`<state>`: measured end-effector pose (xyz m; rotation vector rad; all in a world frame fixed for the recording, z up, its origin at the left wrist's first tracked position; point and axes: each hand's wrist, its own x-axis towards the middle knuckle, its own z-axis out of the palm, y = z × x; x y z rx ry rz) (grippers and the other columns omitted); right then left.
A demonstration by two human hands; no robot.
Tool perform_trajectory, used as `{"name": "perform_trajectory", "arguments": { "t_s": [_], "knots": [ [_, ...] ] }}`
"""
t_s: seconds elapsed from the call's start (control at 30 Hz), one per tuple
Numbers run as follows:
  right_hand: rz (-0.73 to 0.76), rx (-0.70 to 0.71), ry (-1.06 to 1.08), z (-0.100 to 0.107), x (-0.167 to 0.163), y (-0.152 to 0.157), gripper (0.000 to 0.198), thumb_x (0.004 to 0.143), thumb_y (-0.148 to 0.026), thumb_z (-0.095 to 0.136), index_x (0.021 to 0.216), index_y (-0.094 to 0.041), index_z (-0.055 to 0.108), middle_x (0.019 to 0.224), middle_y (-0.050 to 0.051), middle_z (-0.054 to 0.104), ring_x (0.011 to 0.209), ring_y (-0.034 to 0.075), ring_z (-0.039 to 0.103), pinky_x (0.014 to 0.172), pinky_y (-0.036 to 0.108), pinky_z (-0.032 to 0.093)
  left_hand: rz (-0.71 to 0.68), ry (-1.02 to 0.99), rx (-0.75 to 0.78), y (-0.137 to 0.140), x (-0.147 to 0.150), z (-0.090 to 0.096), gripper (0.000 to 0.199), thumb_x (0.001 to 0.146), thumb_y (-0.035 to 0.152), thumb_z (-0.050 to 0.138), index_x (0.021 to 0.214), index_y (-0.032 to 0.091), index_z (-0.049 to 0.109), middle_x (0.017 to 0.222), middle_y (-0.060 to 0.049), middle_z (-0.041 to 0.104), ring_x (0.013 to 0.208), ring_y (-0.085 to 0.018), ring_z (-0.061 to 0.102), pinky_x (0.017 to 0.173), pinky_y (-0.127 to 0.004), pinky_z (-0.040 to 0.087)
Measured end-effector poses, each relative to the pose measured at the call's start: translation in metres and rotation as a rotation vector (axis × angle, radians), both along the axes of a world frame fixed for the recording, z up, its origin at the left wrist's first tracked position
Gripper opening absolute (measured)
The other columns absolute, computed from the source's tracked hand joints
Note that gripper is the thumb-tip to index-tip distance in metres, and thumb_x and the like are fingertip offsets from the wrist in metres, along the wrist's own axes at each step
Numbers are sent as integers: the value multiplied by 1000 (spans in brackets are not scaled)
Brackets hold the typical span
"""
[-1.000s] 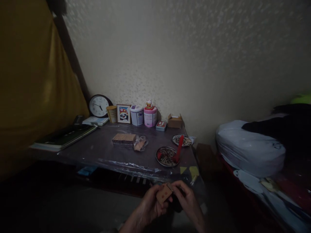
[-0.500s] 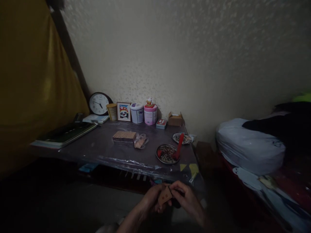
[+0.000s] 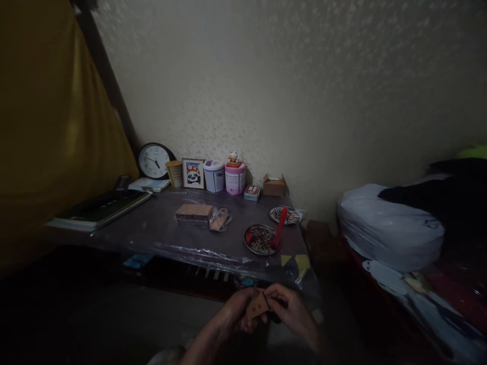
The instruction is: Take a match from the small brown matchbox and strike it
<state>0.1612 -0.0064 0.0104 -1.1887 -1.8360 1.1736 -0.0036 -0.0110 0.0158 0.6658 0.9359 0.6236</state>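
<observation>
both hands meet low in front of the table edge, pinching a small tan card piece (image 3: pixel 257 305) with red dots between them. the left hand (image 3: pixel 236 315) has its fingers curled round the piece's lower left side; the right hand (image 3: pixel 289 312) presses thumb and fingertips onto its upper right corner. the piece sits tilted, held in the air just below the plastic-covered table (image 3: pixel 160 233).

on the table nearest the hands lies a round dish (image 3: pixel 260 240) with a red tool (image 3: pixel 279 230) leaning across it, and a 2nd dish (image 3: pixel 283 215) just behind. further left are a flat block of sticks (image 3: pixel 194 212) and a small clear bag (image 3: pixel 219 219) touching it. along the wall stand a clock (image 3: pixel 153 160), a panda picture (image 3: pixel 193 173), 2 tins (image 3: pixel 224 177) and a small cardboard box (image 3: pixel 274 186).
</observation>
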Motion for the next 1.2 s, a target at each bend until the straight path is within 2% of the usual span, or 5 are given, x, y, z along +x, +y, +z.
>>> {"name": "perform_trajectory", "arguments": {
  "t_s": [0.33,0.47,0.7,1.03,1.2],
  "knots": [
    [-45,169,-171,8,-1,-4,18,81,-20,49,74,-20,65,75,1,67,73,15,63,68,24,45,23,29,28,0,2,-2,44,72,43,42,98,11,58,47,-3,61,25,-7,36,30,-18,21],
    [-17,148,-150,8,0,-4,16,80,-18,49,80,-19,65,80,2,67,76,16,64,70,24,46,12,32,18,0,2,-4,42,74,41,40,98,11,58,48,-3,61,25,-7,37,30,-17,23],
    [-51,168,-199,5,0,-3,15,79,-20,51,73,-19,65,76,2,67,73,16,63,67,24,45,7,45,-1,2,4,-6,40,77,37,35,100,12,56,45,-2,59,23,-7,35,28,-17,21],
    [-38,207,-267,5,-1,-3,17,79,-18,50,68,-20,62,71,0,64,70,14,60,66,24,43,3,86,68,1,6,-3,37,71,44,46,83,12,60,44,-2,59,23,-7,36,28,-18,20],
    [-35,200,-289,9,-2,-6,18,80,-18,47,68,-20,60,71,-1,64,71,14,60,67,24,43,5,118,116,2,6,-7,41,69,48,51,85,11,61,46,-1,60,23,-6,36,28,-18,23]
  ]
}}
